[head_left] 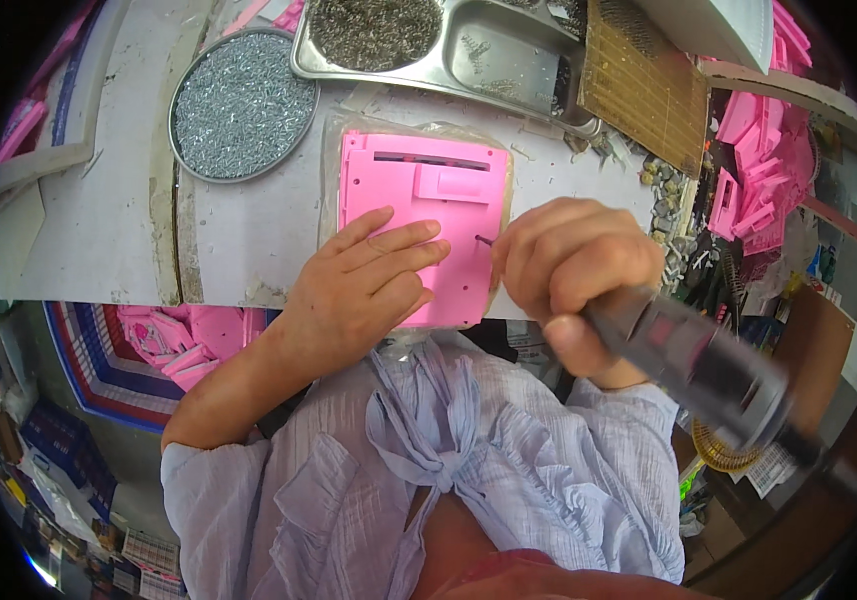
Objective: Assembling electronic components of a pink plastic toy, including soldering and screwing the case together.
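Observation:
A pink plastic casing [459, 220] lies flat on a clear plastic sheet at the table's front edge. It has a long dark slot near its far end, a raised block and small screw holes. My left hand [374, 275] rests on its left half with fingers stretched out. My right hand [579, 265] is wrapped around the front part of a dark electric screwdriver [699, 365]. The driver's thin bit points to the casing's right side, its tip at a screw hole. Whether a screw sits under the tip is too small to tell.
A round metal dish [244, 105] of silver screws stands at the far left. Beside it is a steel compartment tray [519, 55] with darker screws. Brown cardboard [644, 85] leans at its right. Pink parts [764, 170] are heaped far right; a blue-and-red basket [99, 385] holds more.

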A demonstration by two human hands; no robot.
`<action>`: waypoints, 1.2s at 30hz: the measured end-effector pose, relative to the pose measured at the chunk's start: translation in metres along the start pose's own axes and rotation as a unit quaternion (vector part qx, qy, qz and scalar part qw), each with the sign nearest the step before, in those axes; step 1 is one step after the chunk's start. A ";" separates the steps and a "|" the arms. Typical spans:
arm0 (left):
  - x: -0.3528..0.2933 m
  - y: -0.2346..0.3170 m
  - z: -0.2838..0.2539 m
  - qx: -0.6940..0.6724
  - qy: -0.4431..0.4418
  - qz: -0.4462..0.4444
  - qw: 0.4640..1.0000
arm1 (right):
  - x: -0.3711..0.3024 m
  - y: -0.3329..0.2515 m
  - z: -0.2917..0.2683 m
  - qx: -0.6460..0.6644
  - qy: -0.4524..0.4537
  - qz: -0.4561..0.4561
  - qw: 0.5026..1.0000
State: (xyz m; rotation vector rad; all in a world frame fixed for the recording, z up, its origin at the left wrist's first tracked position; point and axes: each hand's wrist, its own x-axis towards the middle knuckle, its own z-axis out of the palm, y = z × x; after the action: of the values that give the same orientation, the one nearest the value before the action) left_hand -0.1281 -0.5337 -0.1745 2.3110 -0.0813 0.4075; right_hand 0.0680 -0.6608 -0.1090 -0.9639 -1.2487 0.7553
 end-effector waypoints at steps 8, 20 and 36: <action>-0.003 0.000 0.004 -0.003 0.007 0.001 1.000 | 0.024 0.029 -0.027 0.039 0.071 -0.012 0.997; -0.003 -0.003 0.009 -0.049 0.109 0.000 0.993 | 0.040 -0.013 -0.010 0.110 0.028 -0.030 0.993; -0.005 -0.013 -0.020 0.014 0.156 0.032 0.987 | 0.043 -0.010 0.044 0.168 -0.013 0.018 0.986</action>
State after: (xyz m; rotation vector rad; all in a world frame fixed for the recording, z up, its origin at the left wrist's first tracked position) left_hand -0.1359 -0.5108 -0.1724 2.2472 0.0058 0.8012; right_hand 0.0325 -0.6192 -0.0803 -0.7043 -1.0842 0.9737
